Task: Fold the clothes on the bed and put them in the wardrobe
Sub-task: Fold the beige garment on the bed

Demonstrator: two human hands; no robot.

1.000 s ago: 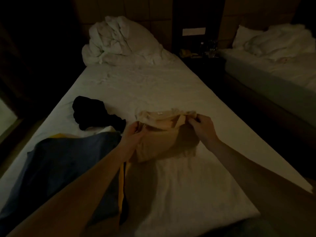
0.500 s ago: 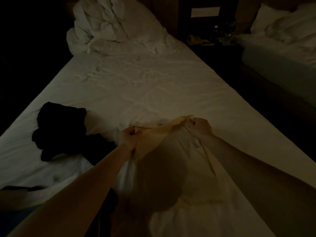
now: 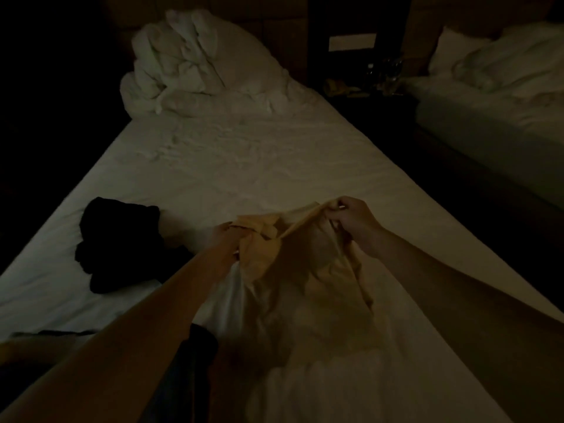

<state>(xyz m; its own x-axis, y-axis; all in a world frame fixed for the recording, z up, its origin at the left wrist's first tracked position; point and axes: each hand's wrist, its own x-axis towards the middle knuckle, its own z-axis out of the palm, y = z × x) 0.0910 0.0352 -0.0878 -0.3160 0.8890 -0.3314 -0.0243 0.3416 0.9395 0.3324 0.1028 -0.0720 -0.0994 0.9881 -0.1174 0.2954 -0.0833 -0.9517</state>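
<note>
A pale beige garment (image 3: 308, 270) hangs lifted over the near middle of the bed (image 3: 244, 160). My left hand (image 3: 225, 239) grips its left upper edge. My right hand (image 3: 354, 222) pinches its right upper corner, a little higher. The cloth droops from both hands toward me onto the white sheet. A crumpled black garment (image 3: 116, 242) lies on the sheet to the left. A dark garment (image 3: 189, 361) lies under my left forearm at the near edge. The room is dim.
A bunched white duvet (image 3: 195, 68) is piled at the head of the bed. A dark nightstand (image 3: 366, 87) with glasses stands in the gap to the right. A second bed (image 3: 500, 96) lies at the far right. No wardrobe is in view.
The beige garment was lying folded on the sheet; both hands have lifted it by its top edge and it has unfolded and hangs. The view has shifted left.
</note>
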